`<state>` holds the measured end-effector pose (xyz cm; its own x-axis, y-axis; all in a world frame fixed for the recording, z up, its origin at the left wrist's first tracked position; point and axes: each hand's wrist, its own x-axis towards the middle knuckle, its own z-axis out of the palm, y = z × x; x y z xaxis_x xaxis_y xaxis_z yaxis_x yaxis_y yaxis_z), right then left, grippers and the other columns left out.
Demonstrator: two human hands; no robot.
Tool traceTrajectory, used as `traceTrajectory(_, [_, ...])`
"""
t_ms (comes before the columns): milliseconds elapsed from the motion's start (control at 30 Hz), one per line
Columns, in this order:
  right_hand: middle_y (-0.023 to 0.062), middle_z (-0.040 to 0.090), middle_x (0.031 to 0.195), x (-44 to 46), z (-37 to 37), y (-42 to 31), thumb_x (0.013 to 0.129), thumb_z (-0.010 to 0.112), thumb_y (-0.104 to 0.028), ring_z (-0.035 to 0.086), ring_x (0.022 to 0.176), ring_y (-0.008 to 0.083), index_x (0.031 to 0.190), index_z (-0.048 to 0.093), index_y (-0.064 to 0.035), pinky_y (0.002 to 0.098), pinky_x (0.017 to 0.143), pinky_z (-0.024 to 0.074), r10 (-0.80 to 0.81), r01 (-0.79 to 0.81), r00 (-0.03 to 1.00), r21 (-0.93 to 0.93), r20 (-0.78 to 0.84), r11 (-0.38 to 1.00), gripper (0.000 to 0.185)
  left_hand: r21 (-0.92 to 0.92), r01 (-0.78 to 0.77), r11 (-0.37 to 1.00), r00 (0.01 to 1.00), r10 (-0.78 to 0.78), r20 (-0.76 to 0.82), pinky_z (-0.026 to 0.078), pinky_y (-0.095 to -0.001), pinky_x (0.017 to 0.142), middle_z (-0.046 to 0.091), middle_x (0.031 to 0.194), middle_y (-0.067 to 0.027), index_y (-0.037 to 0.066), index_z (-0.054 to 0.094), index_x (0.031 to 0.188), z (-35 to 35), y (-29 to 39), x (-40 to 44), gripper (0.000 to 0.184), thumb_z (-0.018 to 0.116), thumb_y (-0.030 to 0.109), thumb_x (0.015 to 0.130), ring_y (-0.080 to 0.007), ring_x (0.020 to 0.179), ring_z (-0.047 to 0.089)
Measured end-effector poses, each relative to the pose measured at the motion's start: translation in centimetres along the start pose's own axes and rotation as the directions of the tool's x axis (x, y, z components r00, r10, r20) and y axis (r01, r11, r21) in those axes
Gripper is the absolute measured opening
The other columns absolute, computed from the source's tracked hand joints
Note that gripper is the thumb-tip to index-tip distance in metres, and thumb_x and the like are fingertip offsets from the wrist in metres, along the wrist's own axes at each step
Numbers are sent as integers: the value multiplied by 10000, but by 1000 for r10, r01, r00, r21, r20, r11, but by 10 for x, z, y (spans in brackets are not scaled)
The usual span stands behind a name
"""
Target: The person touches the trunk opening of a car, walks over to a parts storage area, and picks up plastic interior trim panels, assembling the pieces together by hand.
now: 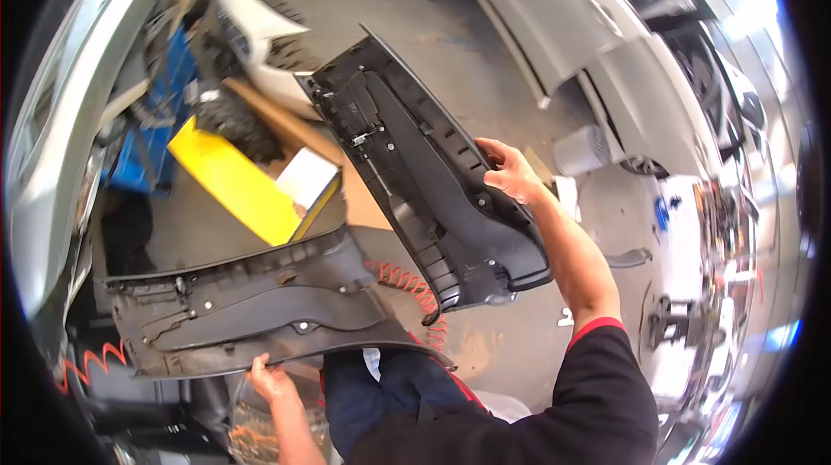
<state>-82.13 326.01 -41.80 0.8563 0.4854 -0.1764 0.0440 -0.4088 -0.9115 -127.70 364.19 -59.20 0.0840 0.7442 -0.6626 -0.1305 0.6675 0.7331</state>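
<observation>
Two black plastic car trim panels are in front of me, their ribbed inner sides with clips and screws facing me. My left hand [270,379] grips the lower edge of the left trim panel [260,314], which lies roughly level across my lap side. Its fingers are partly hidden under that edge. The right trim panel [424,179] is tilted, its top leaning to the left, and my right hand [509,173] holds it by its right edge, thumb on the inner side. The lower end of the right panel is close to the left panel's right end.
A yellow box [238,188] and a white box [307,178] lie on the floor ahead. A red coiled air hose [411,283] passes behind the panels. A white bumper [260,28], grey car doors [554,19] and a bucket [580,150] stand around. A car body [74,110] is at left.
</observation>
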Motion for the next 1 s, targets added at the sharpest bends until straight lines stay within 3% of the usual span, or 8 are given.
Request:
traceTrajectory(133, [146,646,1227,-143,-40,40,669,615,-28,613,1136,209,1374,503,32,309,1002,452,47,-94,942,-128,-333,987,716,126,-12,992,997,2,73,525,-402,694,576,962,-89,50,512,1059,16,39,-44,365,595,-2,707,-213,811,594])
traceTrajectory(267, [203,660,1175,-346,-41,36,646,642,-66,641,1119,292,1350,530,-1,336,995,469,130,-443,690,-273,-712,854,716,190,-55,980,982,19,188,514,-386,695,580,960,-69,55,551,1034,17,61,-61,354,606,0,689,-200,816,589])
traceTrajectory(433, [228,649,1204,-545,-31,7,646,638,-81,616,1159,349,1325,547,2,378,1021,460,139,-664,427,-206,-893,719,690,281,-12,960,935,-89,344,519,-442,755,585,959,-77,77,571,966,-4,94,-104,274,609,9,704,-226,874,593])
traceTrajectory(600, [230,656,1196,-735,-30,-43,653,624,-81,623,1145,361,1295,570,8,385,1021,462,162,-783,231,-85,-959,616,650,369,300,880,740,-458,492,559,-492,749,598,867,-88,56,551,845,-18,139,-164,116,590,88,741,-261,822,623])
traceTrajectory(900, [189,661,1168,-885,-44,-66,654,635,-100,625,1098,352,1258,604,-50,414,967,484,259,-832,221,-43,-940,554,607,428,184,885,773,-399,493,569,-518,814,537,929,-92,55,552,924,-6,132,-302,190,601,61,741,-258,838,584])
traceTrajectory(933, [190,660,1169,-876,-60,-40,656,631,-100,620,1103,359,1248,607,-57,421,967,484,314,-822,275,-53,-909,566,595,457,148,877,794,-381,474,563,-531,839,538,976,-107,43,549,943,-14,136,-311,212,598,59,737,-274,889,584])
traceTrajectory(967, [190,658,1170,-842,-106,53,653,636,-110,616,1104,368,1242,608,-65,427,966,485,367,-828,289,-39,-884,559,592,501,135,855,796,-394,459,557,-545,863,540,1024,-121,31,546,962,20,39,-309,236,596,58,733,-291,940,585])
traceTrajectory(1000, [189,662,1154,-844,-120,123,655,636,-116,616,1096,376,1245,605,-77,438,963,486,292,-804,350,-126,-890,581,592,484,287,827,732,-515,446,536,-566,896,545,1067,-145,12,528,1014,24,17,-402,287,576,66,737,-334,1016,581])
